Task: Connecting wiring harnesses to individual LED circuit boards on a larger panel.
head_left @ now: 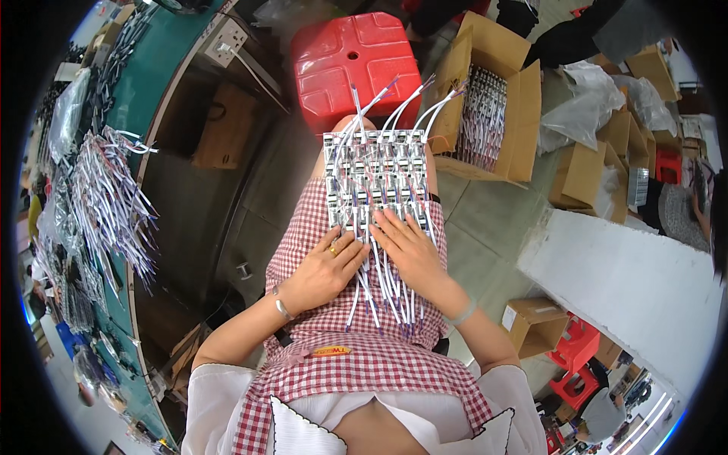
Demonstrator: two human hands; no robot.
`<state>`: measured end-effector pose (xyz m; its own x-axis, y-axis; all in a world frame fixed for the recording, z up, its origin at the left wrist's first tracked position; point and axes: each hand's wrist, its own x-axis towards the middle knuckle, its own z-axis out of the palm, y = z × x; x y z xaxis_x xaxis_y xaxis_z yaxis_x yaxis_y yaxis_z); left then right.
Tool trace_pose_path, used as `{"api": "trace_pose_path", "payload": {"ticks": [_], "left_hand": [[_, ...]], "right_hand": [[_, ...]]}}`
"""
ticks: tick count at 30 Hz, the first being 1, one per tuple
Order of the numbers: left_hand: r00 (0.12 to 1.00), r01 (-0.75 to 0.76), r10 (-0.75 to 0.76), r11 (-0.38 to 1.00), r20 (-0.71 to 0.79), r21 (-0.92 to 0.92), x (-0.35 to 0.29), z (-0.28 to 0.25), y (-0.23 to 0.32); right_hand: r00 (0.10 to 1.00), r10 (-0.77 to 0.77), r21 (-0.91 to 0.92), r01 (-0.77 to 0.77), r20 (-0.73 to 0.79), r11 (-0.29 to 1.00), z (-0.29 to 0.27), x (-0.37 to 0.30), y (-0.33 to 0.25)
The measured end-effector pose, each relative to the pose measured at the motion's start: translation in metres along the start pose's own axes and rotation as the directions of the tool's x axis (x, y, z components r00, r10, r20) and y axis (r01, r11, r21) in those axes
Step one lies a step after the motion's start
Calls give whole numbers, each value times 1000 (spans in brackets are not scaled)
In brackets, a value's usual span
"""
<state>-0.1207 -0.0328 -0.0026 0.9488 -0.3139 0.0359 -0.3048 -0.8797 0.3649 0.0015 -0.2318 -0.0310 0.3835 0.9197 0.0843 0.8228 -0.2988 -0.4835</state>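
Across my lap lies a panel of small circuit boards (pixel 377 168), set in rows, with white wires (pixel 390 292) trailing from its near edge and more sticking out past the far edge. My left hand (pixel 327 265) rests with stretched fingers at the panel's near left edge, on the wires there. Beside it, my right hand (pixel 409 246) lies flat with fingers spread over the near rows of boards and the wire ends. Neither hand grips anything that I can see. The checked apron (pixel 303 227) is beneath the panel.
A red stool (pixel 353 64) stands just beyond my knees. To its right, an open carton (pixel 497 45) holds more wired boards. On the green bench (pixel 144 83) at left lies a bundle of white wires (pixel 114 201). A white pillar (pixel 629 265) stands at right, near several cartons.
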Motion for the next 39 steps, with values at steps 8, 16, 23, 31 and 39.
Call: {"api": "trace_pose_path", "payload": {"ticks": [8, 16, 23, 31, 39], "left_hand": [[653, 383, -702, 630, -284, -676, 21, -18, -45], [648, 625, -760, 566, -48, -538, 81, -20, -87], [720, 521, -693, 492, 49, -698, 57, -29, -66], [905, 259, -350, 904, -242, -340, 15, 2, -32], [931, 235, -277, 953, -237, -191, 7, -1, -23]], "right_hand": [[724, 639, 776, -237, -260, 584, -46, 38, 66], [749, 662, 920, -235, -34, 314, -27, 95, 101], [767, 640, 923, -206, -54, 325, -28, 80, 100], [777, 618, 908, -164, -122, 385, -28, 67, 93], [793, 578, 874, -131, -190, 468, -18, 66, 103]]}}
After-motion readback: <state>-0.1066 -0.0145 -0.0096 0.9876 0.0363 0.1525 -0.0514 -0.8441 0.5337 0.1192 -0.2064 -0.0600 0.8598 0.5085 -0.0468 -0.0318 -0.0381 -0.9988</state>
